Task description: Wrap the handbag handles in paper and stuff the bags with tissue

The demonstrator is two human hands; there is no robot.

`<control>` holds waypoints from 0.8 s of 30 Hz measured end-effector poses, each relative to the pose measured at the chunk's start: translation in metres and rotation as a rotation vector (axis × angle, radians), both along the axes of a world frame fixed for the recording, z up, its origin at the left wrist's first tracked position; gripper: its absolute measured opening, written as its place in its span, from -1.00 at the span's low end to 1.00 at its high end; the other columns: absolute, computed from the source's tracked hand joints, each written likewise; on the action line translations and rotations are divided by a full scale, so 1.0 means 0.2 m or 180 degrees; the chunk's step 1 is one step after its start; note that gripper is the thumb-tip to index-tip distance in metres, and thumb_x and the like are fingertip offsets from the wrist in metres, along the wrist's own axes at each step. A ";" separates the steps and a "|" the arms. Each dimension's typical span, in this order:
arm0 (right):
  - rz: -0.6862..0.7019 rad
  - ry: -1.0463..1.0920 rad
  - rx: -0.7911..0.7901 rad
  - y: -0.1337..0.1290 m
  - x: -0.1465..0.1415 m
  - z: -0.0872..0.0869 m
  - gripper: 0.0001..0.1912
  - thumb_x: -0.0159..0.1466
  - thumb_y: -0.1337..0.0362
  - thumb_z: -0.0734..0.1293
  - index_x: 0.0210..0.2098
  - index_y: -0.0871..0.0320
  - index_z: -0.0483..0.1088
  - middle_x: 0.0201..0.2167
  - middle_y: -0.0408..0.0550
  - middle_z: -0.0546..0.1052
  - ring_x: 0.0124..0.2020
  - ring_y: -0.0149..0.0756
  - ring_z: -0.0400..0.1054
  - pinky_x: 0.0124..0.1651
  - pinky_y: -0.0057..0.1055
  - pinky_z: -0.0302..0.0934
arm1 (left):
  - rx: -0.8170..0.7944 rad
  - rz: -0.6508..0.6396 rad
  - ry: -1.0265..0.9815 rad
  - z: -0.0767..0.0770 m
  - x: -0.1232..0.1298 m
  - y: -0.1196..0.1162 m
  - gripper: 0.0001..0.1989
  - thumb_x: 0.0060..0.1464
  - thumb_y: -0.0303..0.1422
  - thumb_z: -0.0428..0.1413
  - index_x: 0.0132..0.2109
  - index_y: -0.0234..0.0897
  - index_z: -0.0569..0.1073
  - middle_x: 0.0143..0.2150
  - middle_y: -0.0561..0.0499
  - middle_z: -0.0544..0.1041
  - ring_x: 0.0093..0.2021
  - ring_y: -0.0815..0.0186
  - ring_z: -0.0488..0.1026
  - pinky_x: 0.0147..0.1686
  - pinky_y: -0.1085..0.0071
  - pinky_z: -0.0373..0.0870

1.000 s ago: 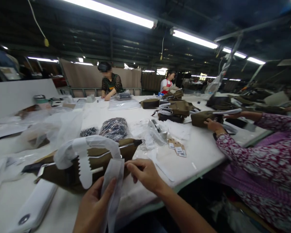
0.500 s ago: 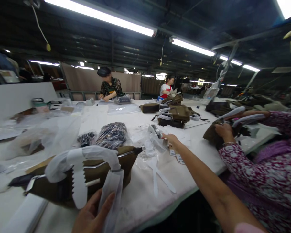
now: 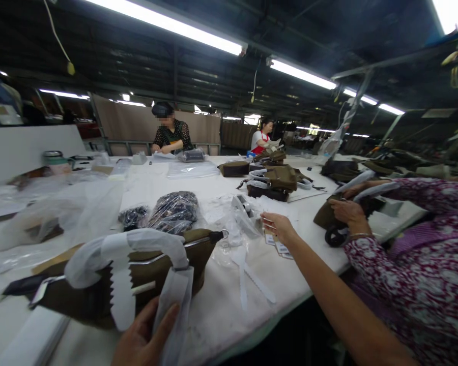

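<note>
An olive-brown handbag (image 3: 156, 279) with a zipped top lies at the front left, its handle (image 3: 152, 239) wrapped in white paper. A white strip with a notched edge (image 3: 122, 295) is looped round the handle. My left hand (image 3: 148, 325) is closed on the wrapped strap (image 3: 175, 295) at the bag's front. Farther right, my right hand (image 3: 278, 226) hovers just beside a grey tape dispenser (image 3: 246, 211), above paper tags (image 3: 280, 246). Its fingertips are drawn together; what they hold, if anything, is too small to make out.
Notched white strips (image 3: 248, 279) lie crossed near the table edge. Behind the bag are bagged dark items (image 3: 175, 211); clear plastic (image 3: 80, 203) spreads left. More brown bags (image 3: 278, 180) lie farther back. A co-worker in a patterned sleeve (image 3: 377, 259) handles another bag close on the right.
My right hand has drawn off the dispenser, a little right and toward me. My left hand keeps its grip on the strap. The co-worker's bag has shifted left, showing a dark round part.
</note>
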State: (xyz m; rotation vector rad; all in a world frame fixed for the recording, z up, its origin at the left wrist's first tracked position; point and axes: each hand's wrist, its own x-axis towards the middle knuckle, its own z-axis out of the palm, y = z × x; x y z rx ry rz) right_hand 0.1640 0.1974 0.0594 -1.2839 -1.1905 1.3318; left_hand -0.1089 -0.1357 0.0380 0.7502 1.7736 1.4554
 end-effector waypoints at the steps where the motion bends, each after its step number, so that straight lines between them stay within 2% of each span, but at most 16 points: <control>1: 0.0017 0.0047 -0.0044 -0.02 0.01 -0.03 -0.84 0.39 0.26 0.37 -0.18 0.26 0.48 -0.18 -0.04 0.58 -0.20 -0.30 0.51 -0.11 -0.28 0.44 | -0.0008 0.0003 -0.0029 0.00 0.00 0.00 -0.44 -0.02 0.14 0.25 -0.01 -0.14 0.56 -0.03 0.05 0.67 0.06 0.11 0.57 -0.05 0.54 0.49; 4: 0.0015 0.0090 -0.0125 -0.06 0.03 -0.15 -0.83 0.40 0.25 0.37 -0.20 0.26 0.47 -0.27 -0.09 0.57 -0.32 -0.36 0.49 -0.23 -0.36 0.44 | -0.0073 -0.0006 -0.0049 0.00 0.00 0.00 -0.43 -0.03 0.13 0.26 0.01 -0.12 0.55 -0.02 0.07 0.67 0.06 0.17 0.57 -0.09 0.62 0.47; 7: -0.0142 0.0012 -0.0107 -0.07 0.01 -0.24 -0.82 0.40 0.24 0.37 -0.20 0.26 0.46 -0.32 -0.12 0.53 -0.39 -0.41 0.44 -0.32 -0.42 0.41 | -0.0035 0.0026 -0.0121 0.02 0.02 0.00 -0.43 -0.04 0.13 0.28 0.01 -0.12 0.55 -0.03 0.07 0.67 0.04 0.17 0.58 -0.07 0.60 0.46; 11: -0.0412 -0.0035 0.0140 -0.11 0.01 -0.27 -0.80 0.40 0.22 0.37 -0.25 0.26 0.44 -0.38 -0.17 0.49 -0.48 -0.46 0.35 -0.41 -0.49 0.33 | -0.0002 0.0094 -0.0151 0.05 0.03 0.00 -0.42 -0.08 0.14 0.29 -0.04 -0.15 0.58 -0.07 0.03 0.68 -0.02 0.11 0.60 -0.10 0.52 0.49; 14: -0.0467 0.0046 0.0549 -0.23 0.03 -0.21 -0.72 0.32 0.13 0.43 -0.30 0.26 0.47 -0.43 -0.17 0.48 -0.55 -0.51 0.25 -0.45 -0.51 0.24 | 0.0066 0.0101 -0.0128 0.05 0.04 0.01 -0.44 -0.09 0.14 0.30 -0.06 -0.14 0.59 -0.08 0.04 0.68 -0.02 0.10 0.60 -0.09 0.51 0.48; 17: -0.0220 0.0109 0.0927 -0.45 0.01 -0.09 -0.61 0.17 -0.01 0.51 -0.33 0.24 0.54 -0.43 -0.12 0.53 -0.55 -0.49 0.23 -0.43 -0.48 0.23 | 0.0176 0.0137 -0.0110 0.05 0.05 0.01 -0.44 -0.10 0.12 0.31 -0.06 -0.14 0.60 -0.12 0.03 0.69 0.00 0.08 0.59 -0.05 0.49 0.46; 20: 0.0356 0.0148 0.1088 -0.74 -0.09 0.06 -0.61 0.14 -0.03 0.52 -0.33 0.21 0.57 -0.42 -0.06 0.57 -0.54 -0.44 0.30 -0.40 -0.45 0.26 | 0.0219 0.0046 -0.0127 0.08 0.06 0.00 -0.43 -0.08 0.10 0.31 -0.03 -0.18 0.59 -0.12 0.01 0.69 -0.01 0.09 0.58 -0.06 0.47 0.45; 24: 0.1551 0.0222 0.1105 -1.08 -0.31 0.19 -0.68 0.24 0.04 0.47 -0.39 0.20 0.56 -0.51 -0.07 0.56 -0.56 -0.42 0.34 -0.47 -0.48 0.24 | 0.0325 -0.0217 0.0042 0.09 0.05 -0.01 -0.43 0.00 0.08 0.27 -0.02 -0.27 0.57 -0.11 -0.07 0.67 -0.04 0.06 0.57 -0.05 0.38 0.44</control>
